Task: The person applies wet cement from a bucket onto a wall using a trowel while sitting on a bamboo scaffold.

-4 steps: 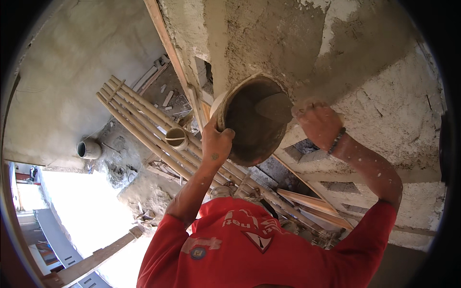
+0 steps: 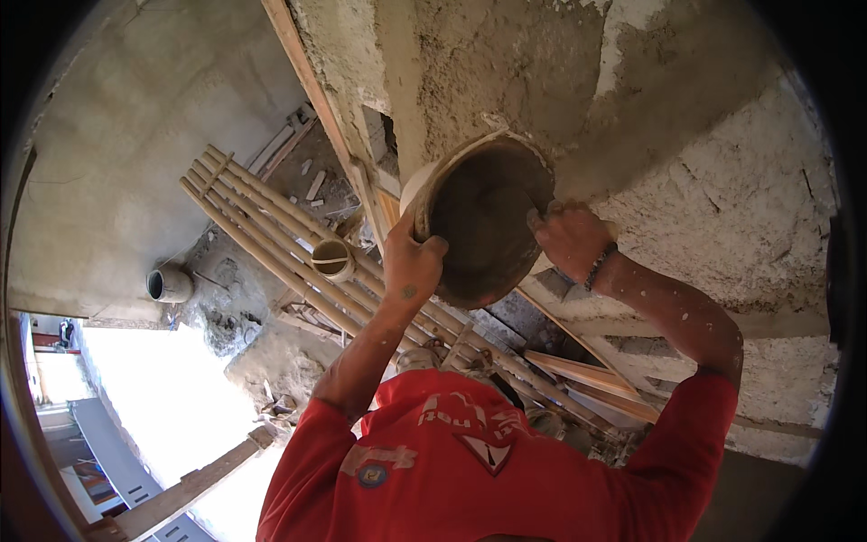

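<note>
My left hand [image 2: 411, 262] is closed on the rim of a large pale bucket [image 2: 418, 185], whose dark inside holds wet grey mortar, held up against the rough plastered surface [image 2: 668, 117]. My right hand [image 2: 573, 239] grips a trowel at the bucket's right side; its dim blade [image 2: 515, 203] reaches inside the bucket, partly lost in shadow. Both forearms come up from my red-sleeved body, flecked with pale splashes. Damp, darker plaster spreads upward and to the right of the bucket.
Bamboo poles [image 2: 244, 226] lashed into a platform lie below, a smaller bucket [image 2: 332, 262] on them. Another bucket [image 2: 169, 285] lies tipped by the left wall. A long wooden board [image 2: 307, 63] edges the plastered surface. Rubble, timber and a bright opening are at lower left.
My right hand has moved left and slightly down, taking the trowel deeper into the bucket. My left hand and the bucket have barely shifted.
</note>
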A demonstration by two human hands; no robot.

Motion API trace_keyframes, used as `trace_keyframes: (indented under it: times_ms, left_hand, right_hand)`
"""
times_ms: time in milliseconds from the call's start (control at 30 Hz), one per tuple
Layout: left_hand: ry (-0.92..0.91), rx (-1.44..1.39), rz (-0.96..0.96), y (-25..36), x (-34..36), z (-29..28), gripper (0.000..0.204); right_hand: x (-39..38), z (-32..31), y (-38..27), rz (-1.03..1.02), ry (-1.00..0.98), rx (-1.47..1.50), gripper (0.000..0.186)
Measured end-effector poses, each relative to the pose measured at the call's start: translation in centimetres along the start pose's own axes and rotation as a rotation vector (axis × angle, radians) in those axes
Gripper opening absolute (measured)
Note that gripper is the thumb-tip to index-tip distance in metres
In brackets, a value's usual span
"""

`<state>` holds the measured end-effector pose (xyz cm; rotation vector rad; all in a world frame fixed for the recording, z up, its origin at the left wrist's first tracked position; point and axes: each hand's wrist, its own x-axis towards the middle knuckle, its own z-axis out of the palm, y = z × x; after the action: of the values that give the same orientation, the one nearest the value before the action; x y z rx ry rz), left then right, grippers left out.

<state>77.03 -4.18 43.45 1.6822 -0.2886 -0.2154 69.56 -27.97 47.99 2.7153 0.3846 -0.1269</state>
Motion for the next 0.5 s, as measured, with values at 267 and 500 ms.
trace_keyframes:
  times_ms: [267,500]
  left_hand:
    - [-0.029,-0.005,-0.04,-0.6,-0.1,1.6,0.055]
    - [0.032,-0.276,-0.145,-1.5,0.8,0.1,0.051]
  right_hand:
    - [-1.4,7.0,-2.1,0.103,0.0,0.811,0.039]
    - [-3.0,4.1,-0.9,0.196,0.111,0.829,0.039]
